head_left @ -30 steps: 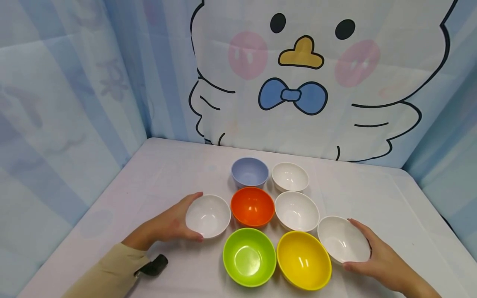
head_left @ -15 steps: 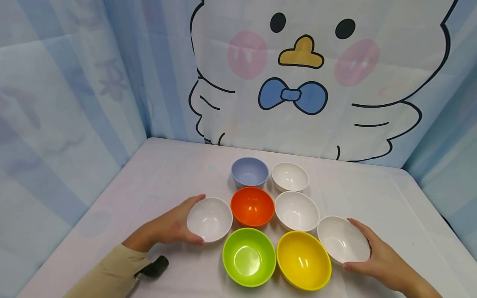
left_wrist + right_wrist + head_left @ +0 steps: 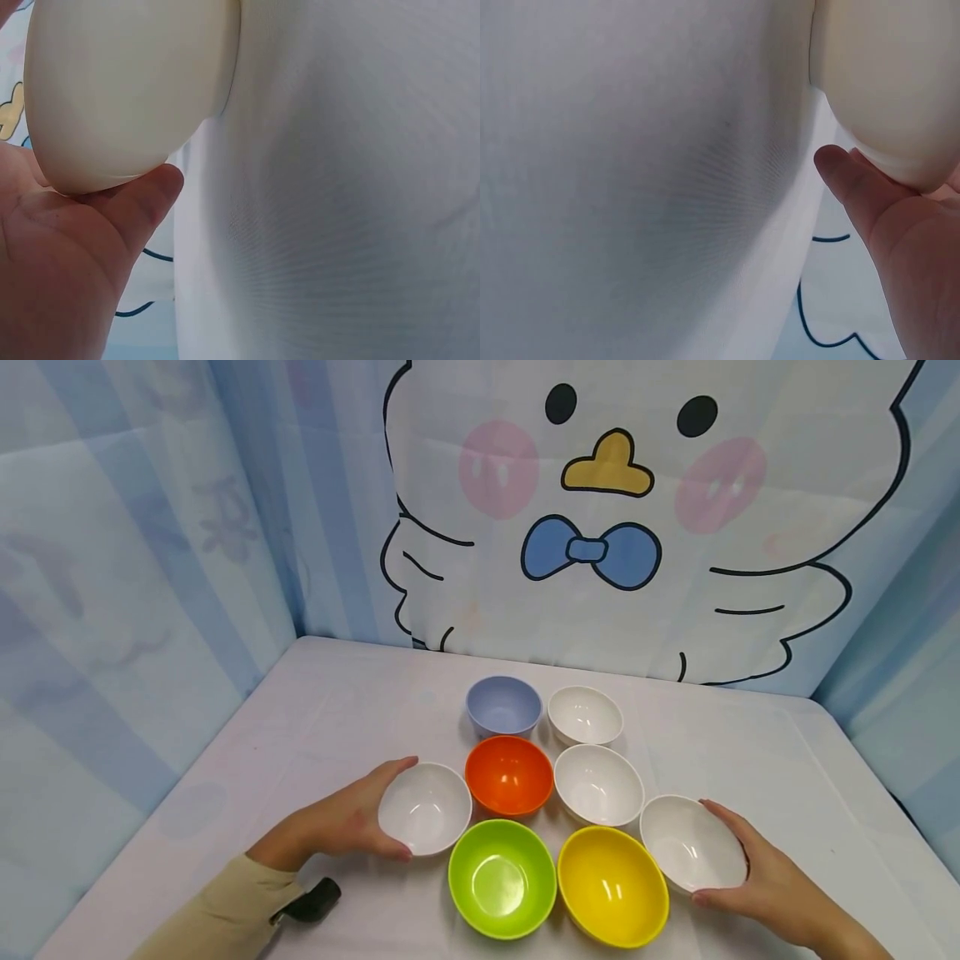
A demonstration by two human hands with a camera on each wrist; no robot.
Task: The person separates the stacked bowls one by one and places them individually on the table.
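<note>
My left hand (image 3: 348, 818) grips a small white bowl (image 3: 425, 810) by its left side, thumb at the near rim and a fingertip at the far rim. This bowl stands right at the edges of the orange bowl (image 3: 509, 775) and the green bowl (image 3: 502, 878). On the other side, my right hand (image 3: 765, 881) holds a second white bowl (image 3: 692, 843) from its right, close against the yellow bowl (image 3: 612, 887). Both wrist views show the pale outer wall of the held bowl, the left one (image 3: 127, 82) and the right one (image 3: 900, 82), low at the white cloth.
Behind the orange bowl stands a periwinkle bowl (image 3: 503, 706). Two more white bowls, a middle one (image 3: 598, 783) and a back one (image 3: 585, 715), line up to its right. A black strap end (image 3: 311, 902) hangs at the left sleeve. A printed curtain (image 3: 600, 610) borders the white table (image 3: 322, 710).
My left hand has slid its white bowl a little to the right and nearer, up to the orange and green bowls. The right hand and its bowl have stayed in place.
</note>
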